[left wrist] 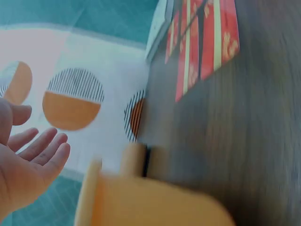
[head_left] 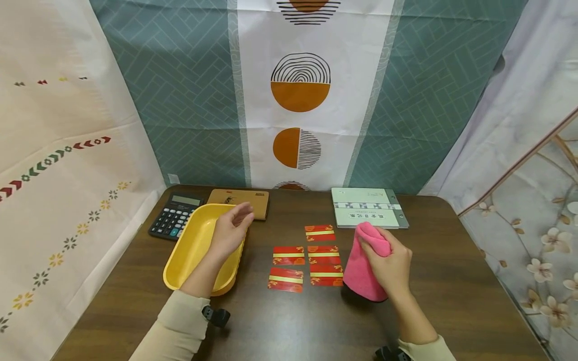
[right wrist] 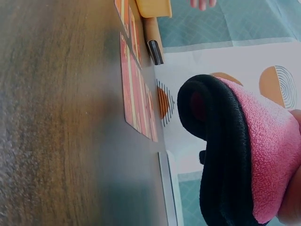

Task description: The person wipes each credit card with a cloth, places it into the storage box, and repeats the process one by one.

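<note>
My right hand (head_left: 390, 263) pinches a fluffy pink cloth (head_left: 365, 271) by its top and holds it over the right part of the table. In the right wrist view the cloth (right wrist: 270, 146) shows a thick black edging, rolled over at one end. My left hand (head_left: 231, 229), palm up with loosely bent fingers, holds nothing above the far end of a yellow plastic tray (head_left: 180, 260). The left wrist view shows this hand (left wrist: 30, 165) beside the blurred tray rim. Several red cards with a pale yellow stripe, such as the nearest left card (head_left: 285, 287), lie mid-table.
A black calculator (head_left: 173, 218) lies left of the tray, partly behind it. Along the back edge are a brown notebook (head_left: 257, 201) and a pale green booklet (head_left: 366, 208). Patterned curtains (head_left: 194, 100) hang directly behind the table (head_left: 451, 281).
</note>
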A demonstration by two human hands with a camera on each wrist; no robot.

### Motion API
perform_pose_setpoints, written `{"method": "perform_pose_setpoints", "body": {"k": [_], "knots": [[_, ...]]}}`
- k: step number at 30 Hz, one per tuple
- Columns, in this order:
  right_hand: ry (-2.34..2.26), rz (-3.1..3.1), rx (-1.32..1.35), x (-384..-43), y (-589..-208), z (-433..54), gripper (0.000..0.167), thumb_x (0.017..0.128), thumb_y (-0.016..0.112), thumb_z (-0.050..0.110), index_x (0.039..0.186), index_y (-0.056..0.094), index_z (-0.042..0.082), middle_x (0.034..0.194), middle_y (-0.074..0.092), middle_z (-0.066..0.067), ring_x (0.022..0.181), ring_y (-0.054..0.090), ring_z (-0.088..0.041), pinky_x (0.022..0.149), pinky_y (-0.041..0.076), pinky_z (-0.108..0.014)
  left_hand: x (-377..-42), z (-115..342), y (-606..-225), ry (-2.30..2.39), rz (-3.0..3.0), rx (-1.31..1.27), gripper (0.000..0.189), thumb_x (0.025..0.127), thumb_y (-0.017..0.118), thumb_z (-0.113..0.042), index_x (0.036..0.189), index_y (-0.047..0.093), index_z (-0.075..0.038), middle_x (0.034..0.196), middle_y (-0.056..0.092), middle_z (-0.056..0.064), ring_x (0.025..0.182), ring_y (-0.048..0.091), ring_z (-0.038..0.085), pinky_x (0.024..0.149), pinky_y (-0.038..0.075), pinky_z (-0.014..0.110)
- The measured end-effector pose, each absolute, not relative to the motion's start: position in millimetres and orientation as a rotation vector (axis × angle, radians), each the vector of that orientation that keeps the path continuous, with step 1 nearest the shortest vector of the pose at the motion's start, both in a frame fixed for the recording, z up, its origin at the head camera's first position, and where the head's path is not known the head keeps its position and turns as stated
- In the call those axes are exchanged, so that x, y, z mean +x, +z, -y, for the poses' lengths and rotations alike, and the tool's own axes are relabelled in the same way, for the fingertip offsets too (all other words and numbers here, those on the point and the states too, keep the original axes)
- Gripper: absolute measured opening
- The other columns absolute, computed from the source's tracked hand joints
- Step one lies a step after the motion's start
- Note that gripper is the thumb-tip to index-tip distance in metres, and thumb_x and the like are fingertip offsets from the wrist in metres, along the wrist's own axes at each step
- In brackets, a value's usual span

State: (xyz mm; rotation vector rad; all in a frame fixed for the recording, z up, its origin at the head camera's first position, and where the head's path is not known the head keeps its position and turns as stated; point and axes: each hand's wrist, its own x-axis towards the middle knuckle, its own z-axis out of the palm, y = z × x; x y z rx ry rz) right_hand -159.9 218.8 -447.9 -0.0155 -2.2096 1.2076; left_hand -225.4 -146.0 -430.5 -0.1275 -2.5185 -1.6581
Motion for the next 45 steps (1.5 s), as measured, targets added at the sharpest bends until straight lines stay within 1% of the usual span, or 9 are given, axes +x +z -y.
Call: {"method": "perform_pose_setpoints", "body": {"k": [7, 13, 17, 23, 27, 31, 38, 42, 45], "knots": [[1.248, 2.245, -0.077, -157.8, -449.8, -219.8, 0.042, 0.083, 0.085, 0.014, 0.124, 0.072, 0.010, 0.107, 0.075, -0.010, 0.083, 0.067, -0.022, 0.066, 0.052, -0.009, -227.3, 112.1, -437.0, -1.687, 2.456, -0.236, 0.040, 0.100, 0.065, -0.012, 0.139, 0.059, -0.003, 0.127, 0.068, 0.015, 0.117, 0.064, 0.029, 0.105, 0.051, 0.046], [1.260, 2.251, -0.104, -157.1, -452.4, -221.9, 0.043, 0.084, 0.085, 0.016, 0.125, 0.072, 0.014, 0.108, 0.075, -0.007, 0.084, 0.067, -0.021, 0.065, 0.054, -0.011, -231.5, 87.1, -449.3, -1.681, 2.454, -0.314, 0.037, 0.098, 0.068, -0.011, 0.134, 0.063, -0.002, 0.121, 0.070, 0.015, 0.112, 0.067, 0.029, 0.101, 0.054, 0.045], [1.273, 2.253, -0.108, -157.0, -452.6, -223.3, 0.044, 0.084, 0.084, 0.017, 0.126, 0.072, 0.014, 0.109, 0.075, -0.007, 0.084, 0.066, -0.019, 0.065, 0.054, -0.012, -237.6, 70.1, -458.5, -1.689, 2.481, -0.341, 0.034, 0.099, 0.067, -0.012, 0.131, 0.065, -0.003, 0.120, 0.071, 0.012, 0.113, 0.067, 0.027, 0.101, 0.054, 0.043], [1.291, 2.245, -0.119, -155.7, -452.0, -226.7, 0.042, 0.084, 0.085, 0.018, 0.124, 0.073, 0.015, 0.108, 0.075, -0.005, 0.081, 0.065, -0.012, 0.064, 0.055, -0.013, -247.2, 45.8, -479.3, -1.757, 2.540, -0.348, 0.033, 0.100, 0.065, -0.011, 0.131, 0.065, 0.000, 0.120, 0.071, 0.014, 0.113, 0.066, 0.029, 0.100, 0.055, 0.042], [1.317, 2.244, -0.116, -154.8, -452.1, -229.2, 0.042, 0.083, 0.086, 0.018, 0.123, 0.073, 0.017, 0.107, 0.075, -0.003, 0.079, 0.065, -0.008, 0.063, 0.056, -0.015, -252.7, 35.9, -493.6, -1.767, 2.585, -0.332, 0.035, 0.100, 0.066, -0.012, 0.132, 0.064, 0.001, 0.119, 0.070, 0.012, 0.112, 0.066, 0.029, 0.098, 0.055, 0.043], [1.345, 2.256, -0.105, -153.5, -451.5, -231.4, 0.043, 0.084, 0.085, 0.018, 0.125, 0.073, 0.017, 0.108, 0.075, -0.004, 0.080, 0.066, -0.009, 0.064, 0.057, -0.017, -257.4, 31.0, -507.2, -1.732, 2.636, -0.341, 0.036, 0.099, 0.067, -0.012, 0.133, 0.064, 0.001, 0.119, 0.069, 0.013, 0.111, 0.065, 0.029, 0.095, 0.056, 0.043], [1.353, 2.268, -0.117, -152.7, -451.9, -237.9, 0.042, 0.084, 0.085, 0.018, 0.124, 0.072, 0.016, 0.107, 0.074, -0.005, 0.080, 0.066, -0.010, 0.064, 0.058, -0.018, -266.7, 20.7, -523.1, -1.600, 2.674, -0.341, 0.040, 0.092, 0.076, -0.010, 0.129, 0.066, -0.001, 0.118, 0.069, 0.012, 0.109, 0.063, 0.029, 0.097, 0.054, 0.042], [1.356, 2.273, -0.133, -153.0, -452.1, -241.1, 0.042, 0.084, 0.085, 0.019, 0.124, 0.072, 0.016, 0.108, 0.074, -0.006, 0.080, 0.066, -0.010, 0.064, 0.058, -0.018, -272.1, 18.6, -523.1, -1.590, 2.689, -0.377, 0.049, 0.087, 0.081, -0.008, 0.133, 0.064, -0.001, 0.125, 0.065, 0.011, 0.106, 0.059, 0.029, 0.093, 0.054, 0.042], [1.360, 2.284, -0.152, -152.5, -452.0, -242.5, 0.042, 0.085, 0.084, 0.020, 0.125, 0.072, 0.016, 0.108, 0.074, -0.006, 0.080, 0.066, -0.011, 0.064, 0.058, -0.019, -275.9, 17.3, -523.9, -1.561, 2.727, -0.427, 0.058, 0.084, 0.085, -0.012, 0.136, 0.062, -0.003, 0.131, 0.063, 0.010, 0.104, 0.057, 0.029, 0.091, 0.054, 0.041]]}}
